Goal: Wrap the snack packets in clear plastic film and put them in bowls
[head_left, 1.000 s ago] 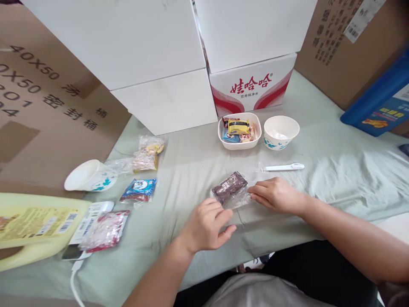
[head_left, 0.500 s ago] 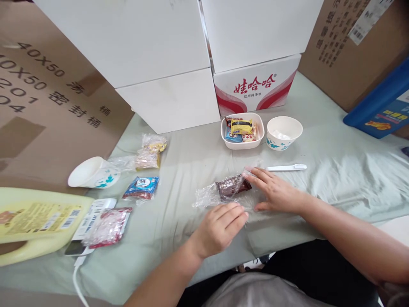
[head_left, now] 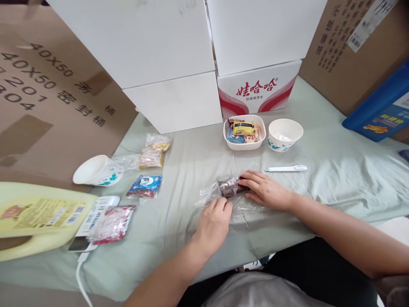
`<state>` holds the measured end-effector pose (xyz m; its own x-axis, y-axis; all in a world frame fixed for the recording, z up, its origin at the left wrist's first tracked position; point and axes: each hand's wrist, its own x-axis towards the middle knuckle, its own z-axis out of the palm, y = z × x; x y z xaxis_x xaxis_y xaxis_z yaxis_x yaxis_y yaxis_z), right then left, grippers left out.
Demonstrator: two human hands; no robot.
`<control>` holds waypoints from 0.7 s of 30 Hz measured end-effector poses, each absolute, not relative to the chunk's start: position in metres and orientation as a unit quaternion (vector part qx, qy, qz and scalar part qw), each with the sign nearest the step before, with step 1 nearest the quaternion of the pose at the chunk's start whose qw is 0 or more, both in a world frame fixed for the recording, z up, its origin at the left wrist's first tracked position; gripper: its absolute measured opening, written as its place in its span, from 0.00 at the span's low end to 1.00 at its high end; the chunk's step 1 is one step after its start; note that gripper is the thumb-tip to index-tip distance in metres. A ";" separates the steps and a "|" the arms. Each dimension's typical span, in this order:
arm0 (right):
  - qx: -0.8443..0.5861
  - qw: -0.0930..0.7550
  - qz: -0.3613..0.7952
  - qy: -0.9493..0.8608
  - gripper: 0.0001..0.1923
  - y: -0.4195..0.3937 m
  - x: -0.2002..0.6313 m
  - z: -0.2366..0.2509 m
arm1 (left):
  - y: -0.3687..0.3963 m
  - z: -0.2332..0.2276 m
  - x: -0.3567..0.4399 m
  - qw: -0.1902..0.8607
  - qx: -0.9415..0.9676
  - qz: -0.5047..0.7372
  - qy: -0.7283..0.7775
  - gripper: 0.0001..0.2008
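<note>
A dark brown wrapped snack (head_left: 227, 186) lies inside a clear plastic bag (head_left: 209, 194) on the pale green cloth in front of me. My right hand (head_left: 265, 191) rests flat on the bag's right part, fingertips touching the snack. My left hand (head_left: 213, 226) presses on the near edge of the bag, fingers bent down against the plastic just below the snack. Neither hand lifts anything off the table.
A white dish of wrapped snacks (head_left: 244, 132), a white bowl (head_left: 285, 134) and a white sealer tool (head_left: 285, 169) lie behind. At left are bagged snacks (head_left: 144, 186), a tipped paper bowl (head_left: 97, 171), a yellow jug (head_left: 35, 217). Cardboard boxes (head_left: 169, 55) wall the back.
The snack has slid left and deeper into the clear bag. My right hand moved left onto it, and my left hand moved up to the bag's near edge.
</note>
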<state>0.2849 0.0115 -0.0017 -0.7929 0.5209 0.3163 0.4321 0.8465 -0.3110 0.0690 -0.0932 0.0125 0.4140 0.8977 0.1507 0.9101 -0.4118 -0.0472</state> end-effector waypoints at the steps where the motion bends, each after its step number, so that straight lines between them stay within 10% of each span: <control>1: -0.263 0.191 0.113 -0.939 0.24 0.013 0.283 -0.002 | -0.093 0.014 0.068 0.064 -0.830 -0.069 -0.549 0.10; 7: -0.333 0.168 0.091 -0.923 0.34 0.021 0.265 0.005 | -0.084 0.010 0.050 0.020 -0.784 -0.148 -0.602 0.44; 21: -0.362 0.036 0.073 -0.929 0.26 0.055 0.257 0.044 | -0.069 0.007 0.033 -0.065 -0.767 -0.080 -0.633 0.54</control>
<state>0.2566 0.0552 0.0441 -0.7360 0.6769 0.0131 0.6664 0.7277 -0.1623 0.0325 -0.0694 0.0067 0.1862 0.9817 0.0410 0.9609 -0.1907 0.2009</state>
